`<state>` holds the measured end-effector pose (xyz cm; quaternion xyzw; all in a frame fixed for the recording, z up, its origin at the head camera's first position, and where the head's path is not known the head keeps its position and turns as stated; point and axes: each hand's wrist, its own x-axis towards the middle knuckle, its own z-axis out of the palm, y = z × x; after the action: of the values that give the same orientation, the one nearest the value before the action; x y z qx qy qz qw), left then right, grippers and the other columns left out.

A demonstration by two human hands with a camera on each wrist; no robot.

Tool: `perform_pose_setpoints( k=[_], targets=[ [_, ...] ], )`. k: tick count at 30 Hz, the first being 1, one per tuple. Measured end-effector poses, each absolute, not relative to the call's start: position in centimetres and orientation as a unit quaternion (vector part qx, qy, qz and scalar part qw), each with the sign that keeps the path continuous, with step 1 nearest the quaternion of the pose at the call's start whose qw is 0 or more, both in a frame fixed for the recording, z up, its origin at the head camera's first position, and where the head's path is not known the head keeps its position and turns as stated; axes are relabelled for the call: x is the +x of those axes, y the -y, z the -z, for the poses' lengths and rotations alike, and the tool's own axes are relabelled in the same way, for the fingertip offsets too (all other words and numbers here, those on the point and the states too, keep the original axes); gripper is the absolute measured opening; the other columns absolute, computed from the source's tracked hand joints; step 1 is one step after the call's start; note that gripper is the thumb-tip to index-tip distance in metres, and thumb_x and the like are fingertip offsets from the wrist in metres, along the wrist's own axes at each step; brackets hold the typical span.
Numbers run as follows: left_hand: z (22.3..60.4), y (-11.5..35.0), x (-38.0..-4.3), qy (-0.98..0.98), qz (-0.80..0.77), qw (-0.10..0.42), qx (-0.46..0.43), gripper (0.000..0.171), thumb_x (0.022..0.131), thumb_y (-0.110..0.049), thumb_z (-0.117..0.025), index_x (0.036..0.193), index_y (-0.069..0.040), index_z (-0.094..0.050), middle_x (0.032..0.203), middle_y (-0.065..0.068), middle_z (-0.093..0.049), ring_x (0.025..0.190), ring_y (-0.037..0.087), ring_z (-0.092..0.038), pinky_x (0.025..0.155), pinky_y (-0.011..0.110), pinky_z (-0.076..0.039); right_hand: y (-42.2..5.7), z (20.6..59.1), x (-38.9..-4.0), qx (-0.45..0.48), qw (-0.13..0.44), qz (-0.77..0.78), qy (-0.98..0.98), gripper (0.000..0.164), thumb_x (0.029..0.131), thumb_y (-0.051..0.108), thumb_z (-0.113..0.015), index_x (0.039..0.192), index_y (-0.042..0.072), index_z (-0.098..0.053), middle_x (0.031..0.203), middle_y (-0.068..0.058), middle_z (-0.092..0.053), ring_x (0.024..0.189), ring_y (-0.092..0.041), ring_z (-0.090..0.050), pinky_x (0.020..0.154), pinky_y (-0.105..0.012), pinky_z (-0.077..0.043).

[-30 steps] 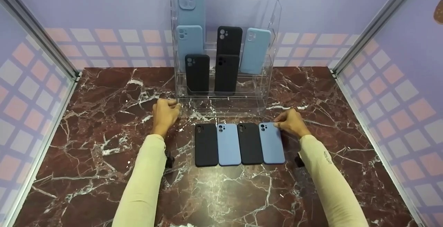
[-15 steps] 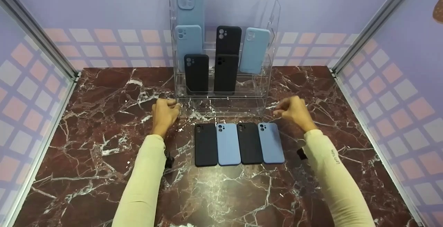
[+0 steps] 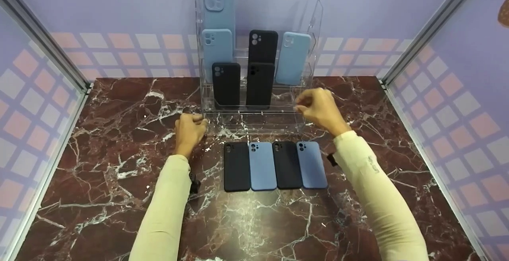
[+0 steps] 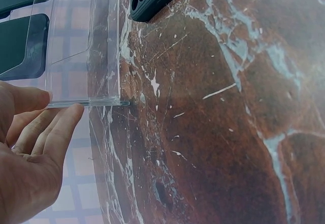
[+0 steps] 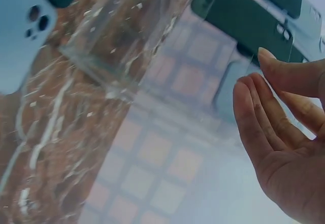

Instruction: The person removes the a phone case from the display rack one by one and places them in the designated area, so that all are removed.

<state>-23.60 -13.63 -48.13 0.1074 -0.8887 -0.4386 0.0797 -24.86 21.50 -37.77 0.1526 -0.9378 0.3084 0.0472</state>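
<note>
At the lower left corner of a clear acrylic display stand point(image 3: 254, 118), my left hand point(image 3: 190, 130) pinches the stand's side panel point(image 4: 86, 102) between thumb and fingers. Raised in front of the stand's right side, my right hand point(image 3: 318, 108) holds nothing. In the right wrist view its thumb and fingers point(image 5: 249, 112) are apart. Black phone cases point(image 3: 226, 86) and light blue phone cases point(image 3: 293, 58) stand upright on the stand's tiers. A row lies on the table before it: a black case point(image 3: 237, 167), a blue case point(image 3: 263, 167), another black case point(image 3: 287, 165) and another blue case point(image 3: 312, 165).
The table point(image 3: 119, 197) has a dark red marbled top. A patterned back wall point(image 3: 151, 10) rises behind the stand, and side walls meet the table's left and right edges. The stand's lowest tier holds two black cases, left and middle.
My right hand has left the top of the rightmost blue case and moved up and leftward to the stand's right side. My left hand and the cases have stayed in place.
</note>
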Motion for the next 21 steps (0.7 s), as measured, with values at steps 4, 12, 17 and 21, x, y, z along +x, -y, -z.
perform_pose_setpoints(
  k=[4,12,17,21],
  targets=[
    [48.1,13.6,-23.6,0.887,0.442,0.077,0.109,0.024,0.091,-0.016,-0.073,0.113,-0.006,-0.077,0.105,0.013,-0.075,0.105,0.032,-0.072,0.102,0.047,-0.049,-19.4,37.0,-25.7,0.170,0.057,-0.308,0.934,0.021,0.085,0.002,-0.079,0.105,-0.003,-0.074,0.100,-0.019,-0.075,0.083,-0.029,-0.071,0.078,-0.039,-0.059],
    [48.1,13.6,-23.6,0.884,0.448,0.083,0.102,0.024,0.091,-0.012,-0.073,0.113,-0.004,-0.076,0.104,0.015,-0.075,0.102,0.032,-0.073,0.100,0.046,-0.051,-16.9,36.9,-27.3,0.194,0.092,-0.303,0.929,0.046,0.087,0.011,-0.081,0.128,-0.003,-0.065,0.130,-0.020,-0.065,0.121,-0.034,-0.061,0.108,-0.041,-0.045],
    [48.1,13.6,-23.6,0.883,0.449,0.090,0.100,0.025,0.090,-0.013,-0.073,0.113,-0.003,-0.076,0.104,0.015,-0.075,0.103,0.032,-0.073,0.100,0.045,-0.051,-16.0,37.4,-28.2,0.223,0.124,-0.292,0.922,0.061,0.089,0.013,-0.079,0.142,-0.003,-0.053,0.151,-0.018,-0.049,0.139,-0.035,-0.045,0.120,-0.042,-0.029],
    [48.1,13.6,-23.6,0.883,0.450,0.089,0.102,0.027,0.089,-0.013,-0.073,0.114,-0.001,-0.076,0.106,0.016,-0.074,0.104,0.033,-0.072,0.101,0.046,-0.050,-15.6,37.8,-28.8,0.230,0.118,-0.285,0.923,0.069,0.091,0.014,-0.076,0.150,-0.001,-0.043,0.160,-0.015,-0.036,0.146,-0.033,-0.036,0.122,-0.041,-0.023]
  ],
)
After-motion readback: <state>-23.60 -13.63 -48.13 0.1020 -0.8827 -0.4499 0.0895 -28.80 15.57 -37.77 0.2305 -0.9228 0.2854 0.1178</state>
